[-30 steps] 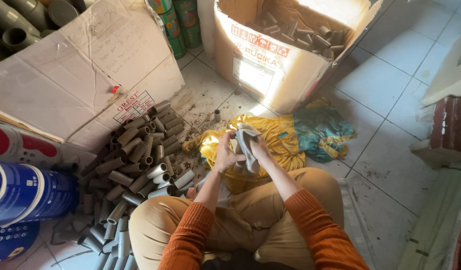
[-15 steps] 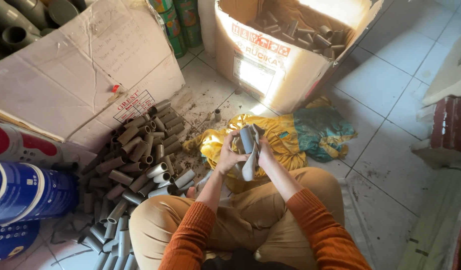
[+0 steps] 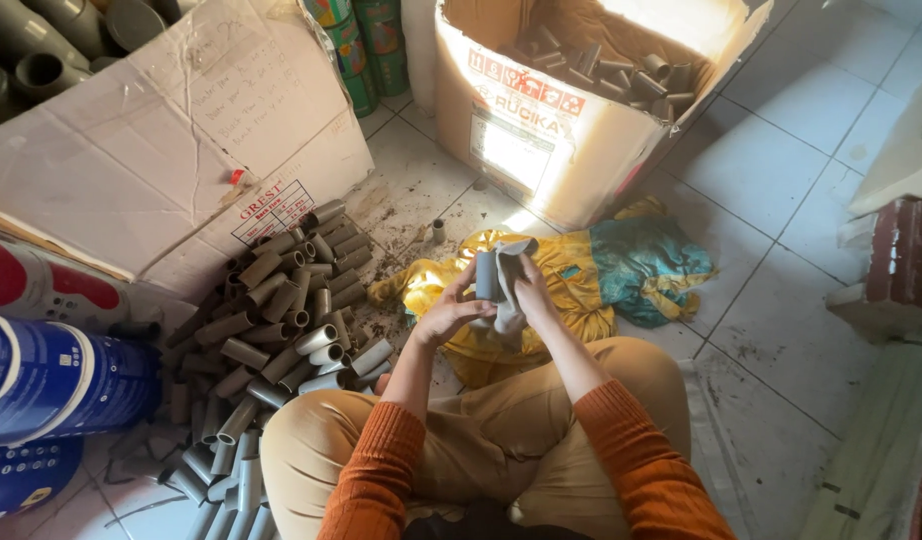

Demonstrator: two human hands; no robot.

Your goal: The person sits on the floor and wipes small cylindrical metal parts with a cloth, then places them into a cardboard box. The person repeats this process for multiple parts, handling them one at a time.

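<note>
I sit cross-legged on a tiled floor. My left hand [image 3: 449, 312] holds a short grey pipe piece [image 3: 486, 275] upright in front of me. My right hand [image 3: 529, 290] is closed on a grey cloth [image 3: 511, 283] that wraps against the pipe piece. Both hands meet above a yellow and teal cloth [image 3: 581, 280] spread on the floor by my knees. To my left lies a heap of several short grey pipe pieces [image 3: 271, 330].
An open cardboard box [image 3: 541, 130] holding more grey pipe pieces stands ahead. A flattened cardboard sheet [image 3: 151, 150] lies at the left, with blue and white cans [image 3: 51, 375] beside it. Green cans [image 3: 366, 50] stand at the back. A brick [image 3: 906, 260] is at the right.
The pipe piece and cloth have shifted in my hands; the pipe now stands upright in my left hand with the cloth against its right side.
</note>
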